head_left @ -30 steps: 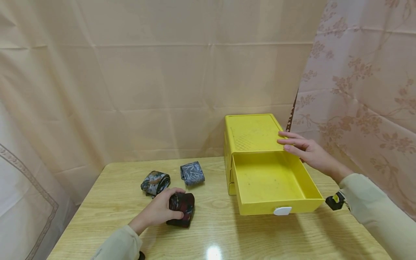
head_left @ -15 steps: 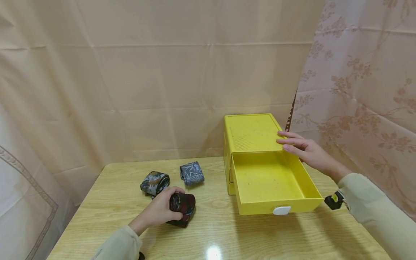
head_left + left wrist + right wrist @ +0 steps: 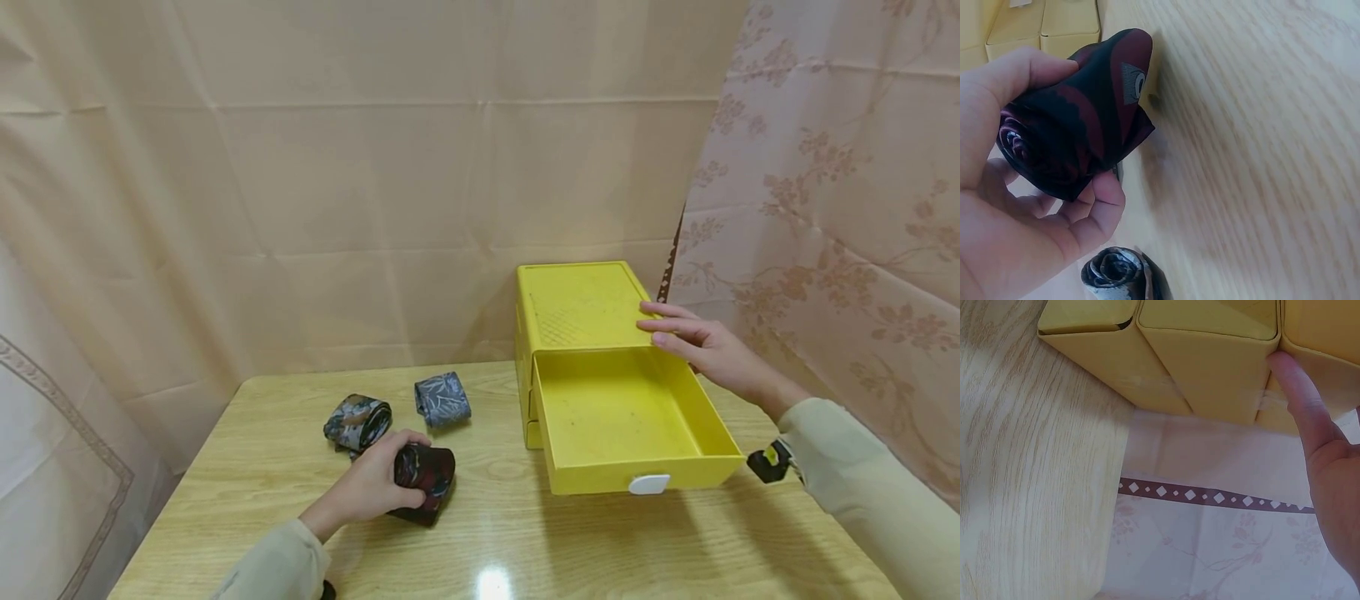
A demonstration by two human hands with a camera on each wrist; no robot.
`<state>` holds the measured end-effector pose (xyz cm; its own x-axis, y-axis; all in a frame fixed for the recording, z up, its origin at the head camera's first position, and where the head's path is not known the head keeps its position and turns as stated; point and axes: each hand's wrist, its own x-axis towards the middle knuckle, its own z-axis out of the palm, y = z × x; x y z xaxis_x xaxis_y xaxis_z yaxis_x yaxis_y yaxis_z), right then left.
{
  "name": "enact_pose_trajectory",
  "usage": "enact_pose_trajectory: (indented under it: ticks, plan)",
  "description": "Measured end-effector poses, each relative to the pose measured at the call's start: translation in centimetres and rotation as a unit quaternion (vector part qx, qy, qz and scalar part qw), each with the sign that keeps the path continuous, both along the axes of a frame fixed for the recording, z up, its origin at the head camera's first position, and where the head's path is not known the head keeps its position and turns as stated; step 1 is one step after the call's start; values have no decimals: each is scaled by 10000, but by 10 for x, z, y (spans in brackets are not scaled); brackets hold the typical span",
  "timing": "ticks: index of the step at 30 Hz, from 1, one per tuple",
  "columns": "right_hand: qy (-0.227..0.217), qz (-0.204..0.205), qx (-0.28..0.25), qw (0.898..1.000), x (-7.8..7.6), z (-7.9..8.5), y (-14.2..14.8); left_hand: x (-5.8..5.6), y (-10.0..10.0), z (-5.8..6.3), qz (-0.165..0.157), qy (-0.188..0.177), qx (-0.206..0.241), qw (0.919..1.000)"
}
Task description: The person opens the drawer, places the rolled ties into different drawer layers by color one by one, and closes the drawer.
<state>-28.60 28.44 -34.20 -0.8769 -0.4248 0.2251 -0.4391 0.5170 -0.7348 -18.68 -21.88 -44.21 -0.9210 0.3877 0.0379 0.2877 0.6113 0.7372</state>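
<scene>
My left hand (image 3: 372, 481) grips a rolled dark red and black necktie (image 3: 429, 475), thumb on one side and fingers on the other. A sewn label and a pointed end show on this necktie (image 3: 1094, 106) in the left wrist view. Behind it on the table lie a rolled grey and brown patterned necktie (image 3: 352, 421) and a rolled grey-blue leaf-patterned necktie (image 3: 444, 400). My right hand (image 3: 701, 343) rests with extended fingers at the right top edge of the yellow drawer box (image 3: 581, 304). Its top drawer (image 3: 622, 417) is pulled out and holds nothing.
The drawer's white handle (image 3: 648, 484) juts out over the wooden table (image 3: 480, 508). More drawers sit below in the box. A beige curtain (image 3: 375, 183) hangs behind the table, and a floral pink curtain (image 3: 840, 208) on the right.
My left hand has shifted very slightly to the right, and the dark red necktie has tilted a little in its grip. The right hand and the drawer stay in place.
</scene>
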Motion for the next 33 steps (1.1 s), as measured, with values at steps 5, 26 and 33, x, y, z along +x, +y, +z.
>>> enact_pose_trajectory:
  ticks: [5,26,33]
  plan:
    - [14,-8,-9,10000,0,-1,0,0,2,3,-206,-193,293,9992]
    - [-7,41,-104,9999,0,-2,0,2,18,15,-438,-370,676,9961]
    - [-1,47,-125,9999,0,-2,0,3,21,16,-373,-241,661,9968]
